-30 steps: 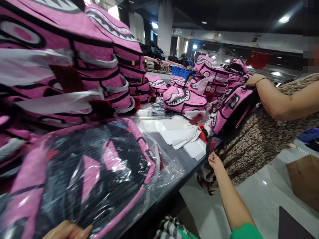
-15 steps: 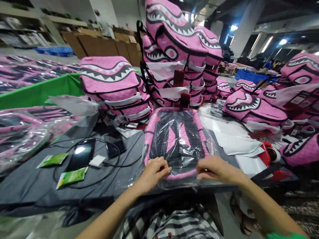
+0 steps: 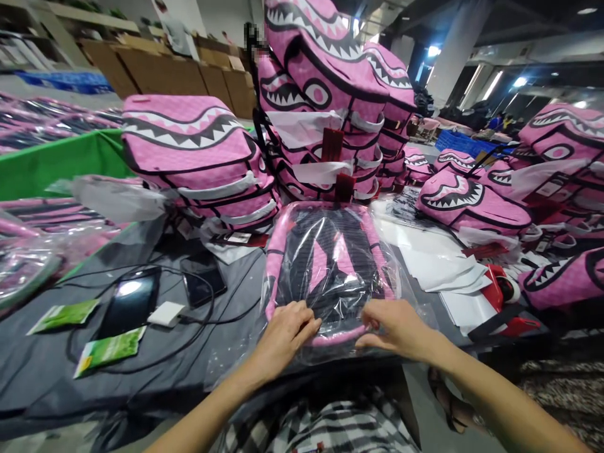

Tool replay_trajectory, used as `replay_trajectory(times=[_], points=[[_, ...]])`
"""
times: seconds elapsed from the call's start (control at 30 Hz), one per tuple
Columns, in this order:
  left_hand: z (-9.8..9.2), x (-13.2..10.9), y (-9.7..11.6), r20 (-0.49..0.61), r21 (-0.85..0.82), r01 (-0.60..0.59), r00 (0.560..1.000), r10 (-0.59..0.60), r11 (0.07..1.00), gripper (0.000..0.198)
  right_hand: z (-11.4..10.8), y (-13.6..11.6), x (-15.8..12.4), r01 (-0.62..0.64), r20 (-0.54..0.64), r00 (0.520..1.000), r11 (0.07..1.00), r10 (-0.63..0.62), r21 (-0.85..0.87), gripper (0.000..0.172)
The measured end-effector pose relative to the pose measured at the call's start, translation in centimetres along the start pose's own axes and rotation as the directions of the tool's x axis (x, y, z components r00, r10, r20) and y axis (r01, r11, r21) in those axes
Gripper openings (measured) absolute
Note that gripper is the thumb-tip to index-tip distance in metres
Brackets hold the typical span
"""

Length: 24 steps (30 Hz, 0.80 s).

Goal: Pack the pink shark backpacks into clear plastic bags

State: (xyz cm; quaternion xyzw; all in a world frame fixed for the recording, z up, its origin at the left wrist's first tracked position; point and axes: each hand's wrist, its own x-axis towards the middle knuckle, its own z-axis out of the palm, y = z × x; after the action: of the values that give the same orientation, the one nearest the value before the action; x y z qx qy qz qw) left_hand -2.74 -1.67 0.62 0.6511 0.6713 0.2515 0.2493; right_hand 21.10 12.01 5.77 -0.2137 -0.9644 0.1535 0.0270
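- Left hand point(image 3: 289, 328) rests over the near left corner of the bagged backpack, fingers curled and side by side; from my end I can't tell whether they pinch film.
- Right hand point(image 3: 396, 327) sits at its near right corner, thumb and fingers bent toward each other; whether plastic is caught between them, I can't tell.
- The backpack point(image 3: 328, 264) lies flat in a clear plastic bag point(image 3: 400, 283), dark ribbed panel up, by the desk's point(image 3: 245, 277) near edge, before the stacked backpacks point(image 3: 330, 94).
- I'd judge it light, soft and padded (unfilled, at a guess), and hardly fragile; the film looks slick and could slide over the fabric or tear.
- For a hold, I'd press through the plastic onto the pink rim point(image 3: 335, 337) on both sides, not the loose film.
- White sheets point(image 3: 431, 261) lie just right; green packets point(image 3: 111, 350) toward the desk's near left corner.
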Motion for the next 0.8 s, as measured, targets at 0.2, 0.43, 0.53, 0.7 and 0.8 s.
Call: replay_trajectory(times=[0.2, 0.43, 0.53, 0.7, 0.8], points=[[-1.5, -3.2, 0.3, -0.137, 0.299, -0.205, 0.957, 0.254, 0.932, 0.015, 0.8, -0.8, 2.0, -0.109, 0.232, 0.966, 0.993, 0.114, -0.035, 0.051], [-3.3, -5.3, -3.3, -0.264, 0.411, -0.05, 0.949, 0.171, 0.91, 0.01, 1.1, 0.1, 2.3, -0.109, 0.174, 0.979, 0.994, 0.105, 0.015, 0.051], [-3.8, -4.3, -3.7, -0.185, 0.269, -0.036, 0.979, 0.088, 0.963, 0.01, 1.1, -0.4, 0.2, -0.014, 0.016, 1.0, 0.981, 0.011, 0.196, 0.044], [-4.3, -2.9, -3.8, -0.084, 0.124, 0.047, 0.996, -0.037, 0.991, 0.023, 0.1, 3.8, -9.8, -0.189, -0.506, 0.719, 0.834, 0.477, 0.518, 0.039], [-4.6, -3.4, -4.0, -0.059, 0.095, 0.041, 0.998, -0.035, 0.995, 0.028, -0.7, 9.3, -17.3, -0.547, -0.652, 0.193, 0.632, 0.733, 0.549, 0.045]])
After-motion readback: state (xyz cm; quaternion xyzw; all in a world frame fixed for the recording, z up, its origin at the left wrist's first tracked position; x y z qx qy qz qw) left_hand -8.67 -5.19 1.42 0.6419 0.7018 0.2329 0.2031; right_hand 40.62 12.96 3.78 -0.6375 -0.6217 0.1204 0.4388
